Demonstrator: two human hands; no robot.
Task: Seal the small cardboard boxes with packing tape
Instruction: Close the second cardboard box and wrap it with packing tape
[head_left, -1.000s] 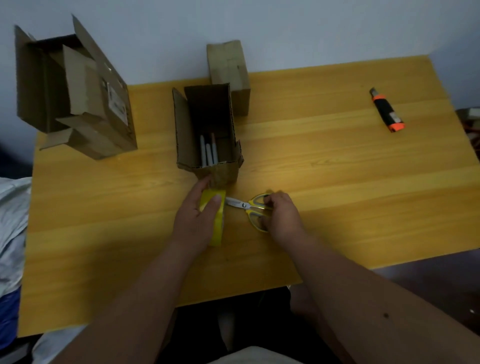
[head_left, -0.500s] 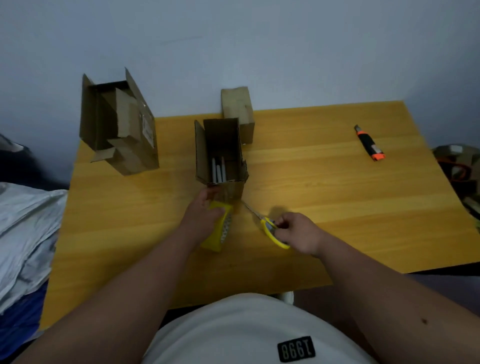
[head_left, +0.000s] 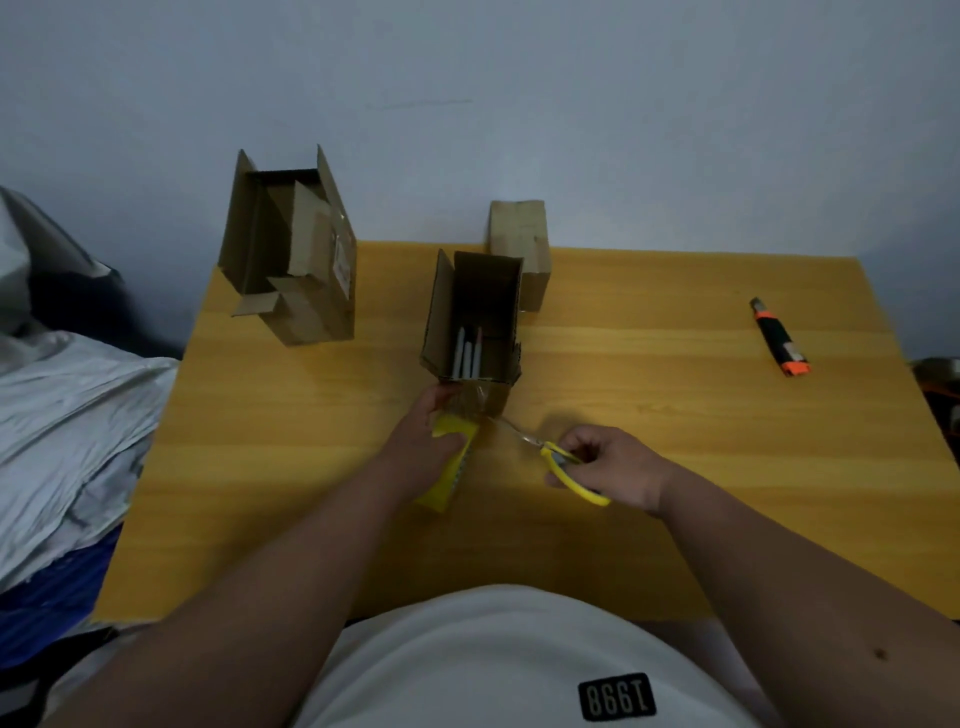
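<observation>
At the desk's (head_left: 675, 467) centre, both hands worked at the open cardboard box (head_left: 475, 322).
The left hand (head_left: 423, 447) gripped the yellow tape roll (head_left: 452, 467) at the box's 6 o'clock side; the right hand (head_left: 608, 470) curled round yellow scissors (head_left: 566, 467), blades pointing toward 10 o'clock at the stretched tape. Pens (head_left: 467, 353) stood inside the box.

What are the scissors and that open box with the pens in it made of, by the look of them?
The scissors, held in the right hand, seem to have glossy yellow plastic handles and thin, shiny blades, probably steel, judging by their pale glint. The open box looks like matte brown corrugated cardboard: its cut edges look ragged. A clear, shiny film, likely packing tape, shows on its near face.
</observation>
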